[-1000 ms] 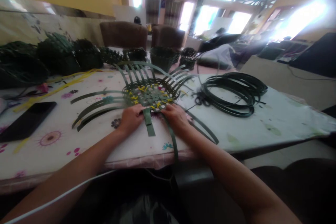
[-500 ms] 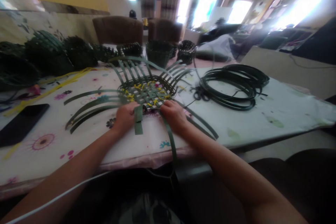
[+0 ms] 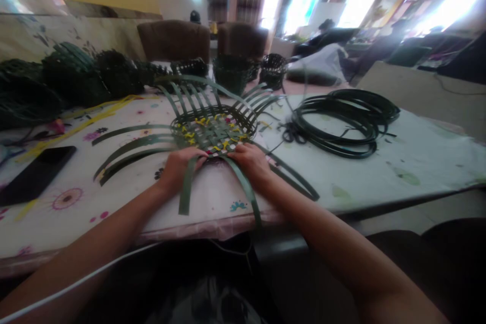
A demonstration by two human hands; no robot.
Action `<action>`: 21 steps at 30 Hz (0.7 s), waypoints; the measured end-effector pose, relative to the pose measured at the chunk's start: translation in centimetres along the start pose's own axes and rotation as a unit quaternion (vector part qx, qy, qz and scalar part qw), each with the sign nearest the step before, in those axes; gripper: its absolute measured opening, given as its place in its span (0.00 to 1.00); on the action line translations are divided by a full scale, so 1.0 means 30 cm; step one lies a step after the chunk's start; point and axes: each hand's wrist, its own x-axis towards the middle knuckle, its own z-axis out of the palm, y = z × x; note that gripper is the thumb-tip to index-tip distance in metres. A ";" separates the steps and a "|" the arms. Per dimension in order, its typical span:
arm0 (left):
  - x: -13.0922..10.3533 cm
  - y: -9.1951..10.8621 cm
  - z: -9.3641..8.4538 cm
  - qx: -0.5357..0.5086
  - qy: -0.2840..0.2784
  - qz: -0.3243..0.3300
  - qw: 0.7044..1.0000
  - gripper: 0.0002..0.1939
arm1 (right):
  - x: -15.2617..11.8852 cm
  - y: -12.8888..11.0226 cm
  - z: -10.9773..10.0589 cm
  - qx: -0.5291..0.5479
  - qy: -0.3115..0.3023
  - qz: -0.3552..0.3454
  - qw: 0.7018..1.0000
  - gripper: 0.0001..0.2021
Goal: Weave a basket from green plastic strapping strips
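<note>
A half-woven basket of flat dark green straps lies on the table, with yellow ties across its base and long loose straps fanning out on its sides. At the near rim my left hand is closed, pinching a green strap whose free end hangs toward me. My right hand is closed at the same rim, a little to the right, on another strap that curves down over the table edge. The fingertips of both hands are partly hidden.
Black scissors lie right of the basket, beside a large coil of green strap. A phone rests at left near yellow strips. Several finished green baskets line the back. A white cable crosses my left forearm.
The strap by my left hand was folded and now hangs straight and longer toward me. My right hand stays at the rim, slightly nearer the left. The view has shifted slightly.
</note>
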 end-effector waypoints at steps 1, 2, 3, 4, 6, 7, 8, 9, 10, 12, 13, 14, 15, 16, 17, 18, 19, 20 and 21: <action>0.000 -0.003 -0.004 0.006 -0.012 0.015 1.000 0.10 | -0.001 0.002 0.000 -0.003 -0.004 -0.006 1.000 0.09; -0.001 -0.006 -0.008 0.010 -0.023 0.028 0.999 0.11 | -0.003 0.003 0.001 -0.005 -0.006 -0.011 1.000 0.09; -0.002 -0.010 -0.011 0.013 -0.034 0.038 0.999 0.10 | -0.005 0.004 0.002 -0.008 -0.007 -0.015 1.000 0.09; -0.004 -0.014 -0.015 0.015 -0.046 0.046 0.998 0.10 | -0.007 0.005 0.004 -0.010 -0.006 -0.019 1.000 0.10; -0.013 -0.021 -0.024 0.023 -0.069 0.061 0.995 0.11 | -0.010 0.005 0.007 -0.012 -0.007 -0.028 1.000 0.10; -0.020 -0.023 -0.032 0.034 -0.080 0.068 0.994 0.12 | -0.010 0.004 0.009 -0.013 -0.009 -0.032 0.999 0.10; -0.027 -0.023 -0.042 0.050 -0.090 0.076 0.992 0.13 | -0.009 0.003 0.010 -0.016 -0.012 -0.035 0.999 0.10; -0.034 -0.023 -0.055 0.071 -0.099 0.087 0.989 0.14 | -0.009 0.002 0.010 -0.019 -0.015 -0.037 0.999 0.10; -0.039 -0.019 -0.072 0.095 -0.110 0.098 0.984 0.16 | -0.008 0.000 0.009 -0.022 -0.018 -0.039 0.999 0.10; -0.037 0.000 -0.111 0.145 -0.120 0.118 0.975 0.18 | -0.006 -0.003 0.005 -0.027 -0.022 -0.044 0.998 0.10; -0.027 0.017 -0.130 0.164 -0.116 0.125 0.972 0.18 | -0.005 -0.005 0.003 -0.029 -0.023 -0.048 0.998 0.10; -0.010 0.038 -0.146 0.176 -0.103 0.127 0.971 0.18 | -0.005 -0.007 0.000 -0.032 -0.024 -0.053 0.998 0.10; 0.012 0.061 -0.155 0.177 -0.085 0.127 0.972 0.18 | -0.005 -0.009 -0.003 -0.034 -0.024 -0.056 0.998 0.10; 0.039 0.085 -0.158 0.166 -0.070 0.125 0.976 0.18 | -0.005 -0.011 -0.005 -0.038 -0.024 -0.059 0.997 0.10; 0.069 0.105 -0.151 0.144 -0.058 0.117 0.981 0.17 | -0.005 -0.013 -0.006 -0.042 -0.024 -0.061 0.997 0.09; 0.100 0.120 -0.137 0.118 -0.054 0.103 0.986 0.16 | -0.006 -0.014 -0.007 -0.047 -0.025 -0.063 0.997 0.09; 0.129 0.127 -0.116 0.096 -0.060 0.088 0.990 0.15 | -0.006 -0.015 -0.006 -0.051 -0.025 -0.064 0.996 0.09; 0.153 0.126 -0.090 0.083 -0.084 0.072 0.990 0.14 | -0.006 -0.016 -0.005 -0.055 -0.024 -0.066 0.996 0.10; 0.171 0.117 -0.062 0.075 -0.121 0.061 0.988 0.13 | -0.006 -0.015 -0.003 -0.057 -0.023 -0.069 0.996 0.10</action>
